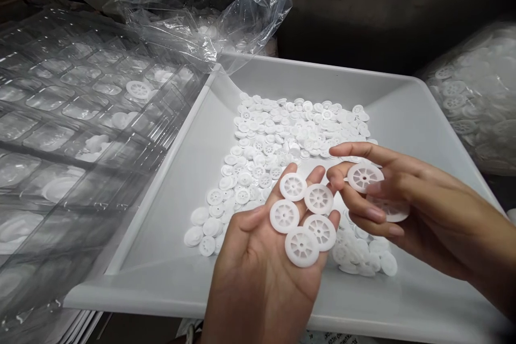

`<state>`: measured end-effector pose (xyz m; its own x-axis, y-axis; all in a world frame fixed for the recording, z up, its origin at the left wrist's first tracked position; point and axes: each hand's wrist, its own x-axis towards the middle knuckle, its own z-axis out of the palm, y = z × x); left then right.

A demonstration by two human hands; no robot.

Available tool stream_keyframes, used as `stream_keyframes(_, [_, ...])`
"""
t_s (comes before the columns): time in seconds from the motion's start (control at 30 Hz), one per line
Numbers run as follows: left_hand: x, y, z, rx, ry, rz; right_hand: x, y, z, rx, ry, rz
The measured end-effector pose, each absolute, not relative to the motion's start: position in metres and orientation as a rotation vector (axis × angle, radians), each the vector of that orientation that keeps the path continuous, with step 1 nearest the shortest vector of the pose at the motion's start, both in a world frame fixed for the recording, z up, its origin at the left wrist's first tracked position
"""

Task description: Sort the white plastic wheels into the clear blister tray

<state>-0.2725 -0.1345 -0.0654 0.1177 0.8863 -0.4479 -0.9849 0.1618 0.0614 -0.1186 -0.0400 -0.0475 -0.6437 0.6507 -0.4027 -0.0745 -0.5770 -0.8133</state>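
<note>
Several white plastic wheels with spokes (284, 216) rest on the upturned palm and fingers of my left hand (262, 274), which cups them above a grey tray (161, 204). To the right, my right hand (407, 188) pinches a similar white wheel (365, 177) between thumb and fingers. Another wheel (390, 208) sits lower in that hand, partly covered by the fingers. Beneath both hands, a heap of loose white wheels (266, 156) spreads over the tray floor, partly hidden by them.
Clear plastic blister trays (84, 105) are stacked at the left, some pockets holding white parts. A crumpled clear bag (250, 16) stands behind the tray's back left corner. At the right is a clear bag full of white wheels (479, 91).
</note>
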Motion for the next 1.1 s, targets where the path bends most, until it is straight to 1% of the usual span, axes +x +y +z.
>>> stream_keyframes(0.1, [-0.2732,-0.1332,-0.0662,-0.284,0.443,1.389,-0.1216,-0.0383,-0.0463,-0.99,-1.011,2.195])
stream_keyframes(0.3, [-0.2726,-0.1331,-0.0674,-0.25,0.447,1.407,-0.1239,-0.0365,-0.0409,-1.062,-1.1,2.086])
stream_keyframes(0.6, [-0.2749,-0.1327,-0.0686,-0.183,0.47,1.41,-0.1273,-0.0425,-0.0426,-0.835,-0.926,2.224])
stream_keyframes(0.8, [-0.2751,-0.1322,-0.0647,-0.191,0.596,1.382,-0.1283,-0.0421,-0.0421,-0.854,-0.956,2.221])
stream_keyframes(1.1, [-0.275,-0.1345,-0.0648,-0.255,0.518,1.384,-0.1276,-0.0431,-0.043,-0.836,-0.984,2.254])
